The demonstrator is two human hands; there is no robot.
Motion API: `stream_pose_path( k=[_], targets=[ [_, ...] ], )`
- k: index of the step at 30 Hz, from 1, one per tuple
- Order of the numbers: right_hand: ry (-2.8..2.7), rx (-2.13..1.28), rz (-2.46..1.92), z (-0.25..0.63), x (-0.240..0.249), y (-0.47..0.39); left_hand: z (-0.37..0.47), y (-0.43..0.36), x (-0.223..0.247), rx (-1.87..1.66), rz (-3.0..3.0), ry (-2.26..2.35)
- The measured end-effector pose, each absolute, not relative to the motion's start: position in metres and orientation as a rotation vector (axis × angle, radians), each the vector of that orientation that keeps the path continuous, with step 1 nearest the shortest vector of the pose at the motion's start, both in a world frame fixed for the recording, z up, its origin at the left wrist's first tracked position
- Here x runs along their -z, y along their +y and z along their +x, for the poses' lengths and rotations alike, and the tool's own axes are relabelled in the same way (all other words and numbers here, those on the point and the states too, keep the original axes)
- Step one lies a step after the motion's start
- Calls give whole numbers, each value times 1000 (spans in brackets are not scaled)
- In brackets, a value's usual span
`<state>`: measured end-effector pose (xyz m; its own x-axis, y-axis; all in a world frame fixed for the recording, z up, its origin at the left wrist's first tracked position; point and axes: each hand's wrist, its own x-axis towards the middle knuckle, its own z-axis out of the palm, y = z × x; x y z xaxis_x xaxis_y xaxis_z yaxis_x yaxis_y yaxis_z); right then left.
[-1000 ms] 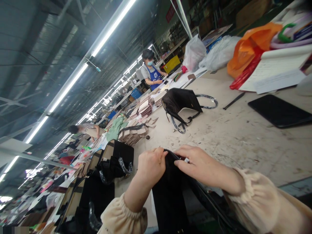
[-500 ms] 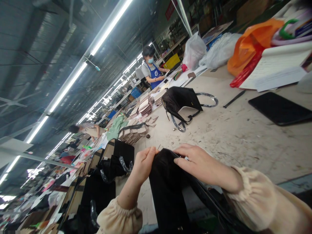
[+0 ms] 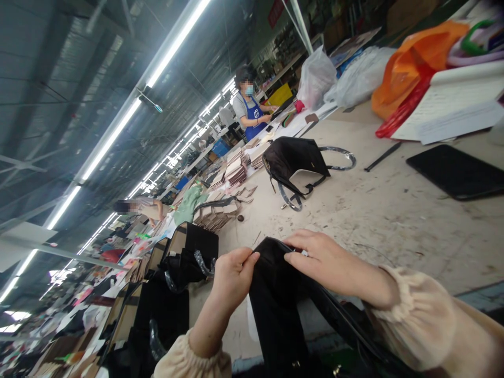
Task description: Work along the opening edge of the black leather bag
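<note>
Both hands gripped a black bag (image 3: 275, 294) at the near edge of the surface (image 3: 394, 210): the left hand (image 3: 232, 278) pinched its top rim, the right hand (image 3: 326, 262) pressed closed on it. Farther off lay a second bag (image 3: 293, 157), then card stacks (image 3: 236, 170)

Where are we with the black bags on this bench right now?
Done, it seems: one black bag lies alone mid-table. In hand: the left hand pinches and the right hand presses the top edge of another bag. Left, probably: black bags in boxes beside the left hand.
</note>
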<state>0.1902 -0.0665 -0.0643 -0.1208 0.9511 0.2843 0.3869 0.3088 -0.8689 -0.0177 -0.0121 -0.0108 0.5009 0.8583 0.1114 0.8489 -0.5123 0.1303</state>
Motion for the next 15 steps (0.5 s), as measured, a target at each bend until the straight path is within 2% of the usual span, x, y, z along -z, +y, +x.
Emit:
stream_pose_path(
  k=[6,15],
  targets=[
    [-1684,-773,-1224,190,64,-67,-19,-12,10,-272,2552,1525],
    [-1705,-763,-1244,187,62,-69,0,-9,0,-6,2941,1567]
  ],
)
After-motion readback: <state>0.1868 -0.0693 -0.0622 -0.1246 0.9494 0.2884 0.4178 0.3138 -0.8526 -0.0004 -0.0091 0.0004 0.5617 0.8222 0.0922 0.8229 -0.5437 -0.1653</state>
